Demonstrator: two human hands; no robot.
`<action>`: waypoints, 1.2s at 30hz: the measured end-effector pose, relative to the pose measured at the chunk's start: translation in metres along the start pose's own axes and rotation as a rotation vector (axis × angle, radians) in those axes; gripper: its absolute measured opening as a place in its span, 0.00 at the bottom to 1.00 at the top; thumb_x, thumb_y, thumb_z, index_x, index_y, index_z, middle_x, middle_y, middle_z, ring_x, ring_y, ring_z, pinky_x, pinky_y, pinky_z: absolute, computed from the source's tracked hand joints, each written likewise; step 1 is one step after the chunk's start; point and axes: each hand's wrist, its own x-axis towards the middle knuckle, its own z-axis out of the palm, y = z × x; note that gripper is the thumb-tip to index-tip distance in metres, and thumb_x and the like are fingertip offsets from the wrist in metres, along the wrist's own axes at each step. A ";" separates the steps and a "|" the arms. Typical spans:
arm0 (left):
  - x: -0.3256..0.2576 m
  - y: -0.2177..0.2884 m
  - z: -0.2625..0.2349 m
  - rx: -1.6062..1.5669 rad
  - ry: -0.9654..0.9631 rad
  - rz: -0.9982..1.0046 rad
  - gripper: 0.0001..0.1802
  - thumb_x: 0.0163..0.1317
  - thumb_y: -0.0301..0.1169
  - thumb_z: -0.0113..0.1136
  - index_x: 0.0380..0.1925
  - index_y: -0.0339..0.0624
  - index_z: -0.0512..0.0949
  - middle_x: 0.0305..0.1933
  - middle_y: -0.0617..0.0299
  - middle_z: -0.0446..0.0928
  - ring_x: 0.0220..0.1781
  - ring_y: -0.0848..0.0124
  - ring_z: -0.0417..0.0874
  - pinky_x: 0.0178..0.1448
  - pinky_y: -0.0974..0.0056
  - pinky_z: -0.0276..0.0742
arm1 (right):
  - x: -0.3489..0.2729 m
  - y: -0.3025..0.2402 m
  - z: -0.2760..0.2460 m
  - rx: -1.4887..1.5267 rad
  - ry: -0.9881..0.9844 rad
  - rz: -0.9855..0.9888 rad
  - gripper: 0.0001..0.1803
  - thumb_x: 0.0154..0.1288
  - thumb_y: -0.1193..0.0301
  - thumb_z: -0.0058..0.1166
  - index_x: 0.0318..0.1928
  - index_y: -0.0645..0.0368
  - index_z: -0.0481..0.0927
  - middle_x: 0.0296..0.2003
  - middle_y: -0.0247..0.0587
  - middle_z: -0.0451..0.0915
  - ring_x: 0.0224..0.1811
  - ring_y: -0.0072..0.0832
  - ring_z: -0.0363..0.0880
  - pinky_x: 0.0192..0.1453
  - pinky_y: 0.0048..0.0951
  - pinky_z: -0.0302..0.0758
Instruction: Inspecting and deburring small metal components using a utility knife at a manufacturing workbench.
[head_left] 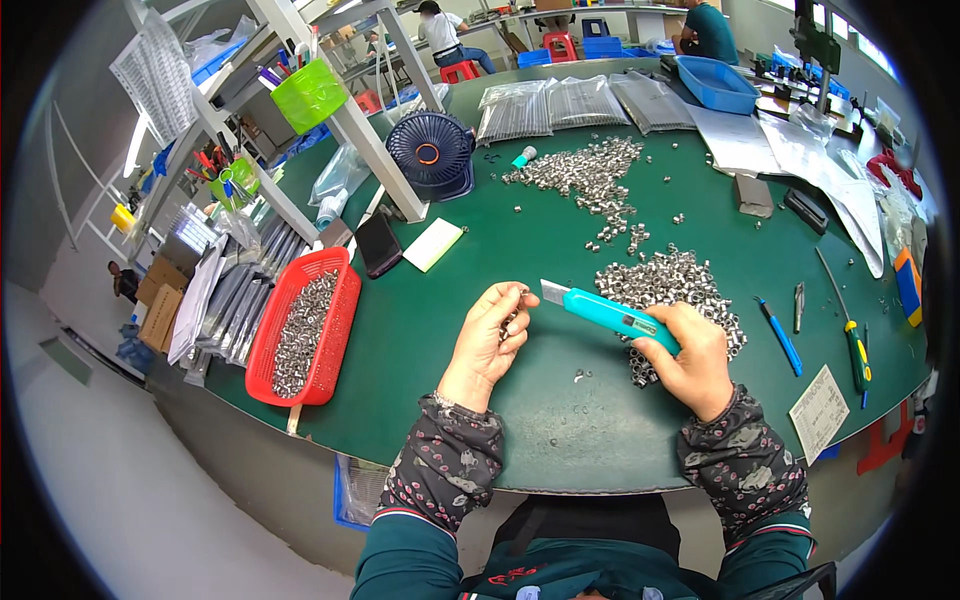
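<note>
My right hand (690, 355) grips a teal utility knife (610, 312), its blade out and pointing left toward my other hand. Curled closed, my left hand (488, 338) holds several small metal rings in the palm, with one metal ring (523, 291) pinched at the fingertips. The blade tip is close to that ring but apart from it. Behind and under my right hand lies a heap of small metal rings (690, 285). A few tiny shavings (582, 376) lie on the green table (560, 440) between my forearms.
A red basket (340, 340) of metal rings stands at left, near a phone (378, 245), sticky notes (433, 245) and a fan (430, 150). More loose rings (590, 180) spread farther back. At right lie a blue-handled tool (785, 345), a screwdriver (857, 355) and a paper slip (820, 413).
</note>
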 end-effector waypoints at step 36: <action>0.001 -0.003 0.001 0.109 -0.074 0.057 0.07 0.62 0.28 0.50 0.37 0.37 0.74 0.28 0.66 0.68 0.20 0.84 0.62 0.15 0.81 0.52 | -0.001 0.005 0.002 0.188 -0.131 0.166 0.14 0.49 0.65 0.59 0.34 0.61 0.78 0.26 0.44 0.77 0.26 0.34 0.77 0.29 0.29 0.72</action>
